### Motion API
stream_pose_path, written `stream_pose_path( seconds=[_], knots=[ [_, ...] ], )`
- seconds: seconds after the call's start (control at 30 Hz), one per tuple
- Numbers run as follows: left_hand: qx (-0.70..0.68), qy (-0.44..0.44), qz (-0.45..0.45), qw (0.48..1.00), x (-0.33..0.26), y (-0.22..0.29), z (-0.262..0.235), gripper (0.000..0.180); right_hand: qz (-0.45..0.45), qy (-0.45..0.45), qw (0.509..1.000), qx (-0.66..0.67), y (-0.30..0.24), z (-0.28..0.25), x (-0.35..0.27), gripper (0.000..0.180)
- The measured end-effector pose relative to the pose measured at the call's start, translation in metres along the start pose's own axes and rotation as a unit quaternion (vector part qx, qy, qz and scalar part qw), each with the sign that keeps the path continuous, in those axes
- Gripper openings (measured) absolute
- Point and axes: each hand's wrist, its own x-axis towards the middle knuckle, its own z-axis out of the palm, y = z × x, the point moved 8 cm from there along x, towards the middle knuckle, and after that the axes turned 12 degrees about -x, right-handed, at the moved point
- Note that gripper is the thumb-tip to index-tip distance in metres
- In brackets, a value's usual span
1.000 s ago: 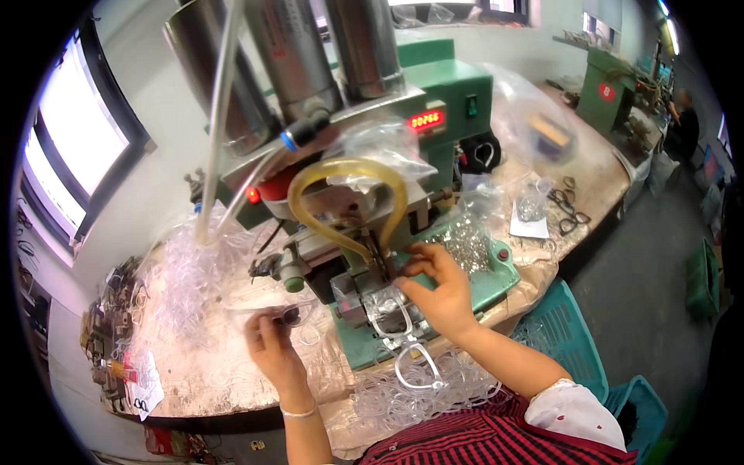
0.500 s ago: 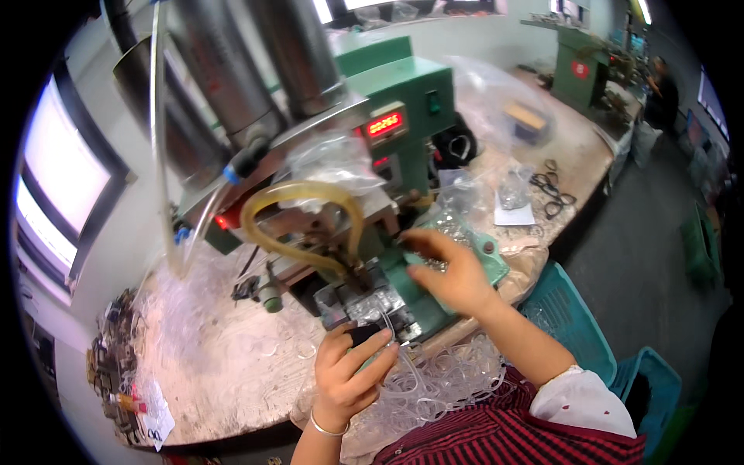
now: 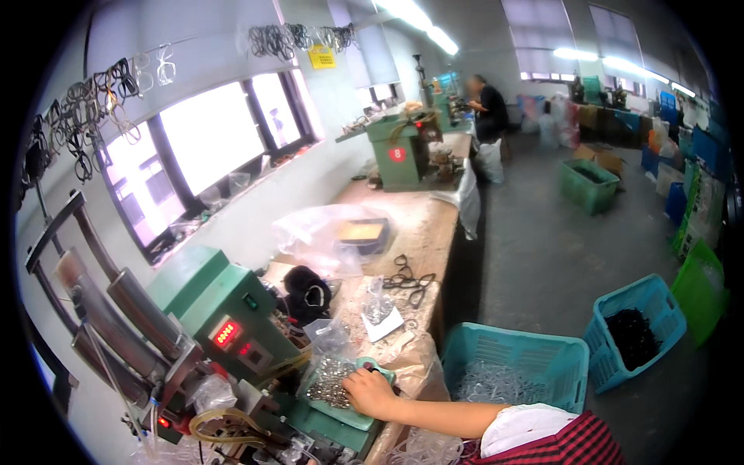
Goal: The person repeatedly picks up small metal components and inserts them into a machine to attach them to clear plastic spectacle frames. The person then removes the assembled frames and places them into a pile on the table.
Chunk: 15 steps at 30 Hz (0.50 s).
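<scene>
Right hand at small metal parts in green tray, fingers bent, can't tell if pinching any. Left hand out of view, its fingers can't tell. Parts jumbled, too small for direction or long axis. Red-lit display on green machine. Worn brown desk, round red label farther along, grey floor alongside, yellow sign near windows.

Right forearm: bare, extended leftward from the lower right, nearly level. Wrist: approximately straight. Right hand: back toward the camera, fingers bent and directed left; closure of the fingertips not discernible.
</scene>
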Motion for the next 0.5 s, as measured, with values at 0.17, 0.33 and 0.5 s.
stream_pose_path(
  seconds=[0.17,0.33,0.5],
  knots=[
    [0.183,0.09,-0.178,0.963,-0.057,-0.078,-0.081,0.043,0.016,-0.001,1.0,0.021,0.012,-0.007,0.001,0.011],
    [0.31,-0.157,-0.177,0.921,-0.147,-0.247,-0.144,0.044,0.004,0.07,0.996,0.062,-0.01,-0.025,0.023,0.013],
    [0.281,-0.06,-0.275,0.918,-0.158,-0.209,-0.128,0.028,0.031,0.063,0.975,0.21,-0.016,-0.015,0.029,0.015]
  ],
)
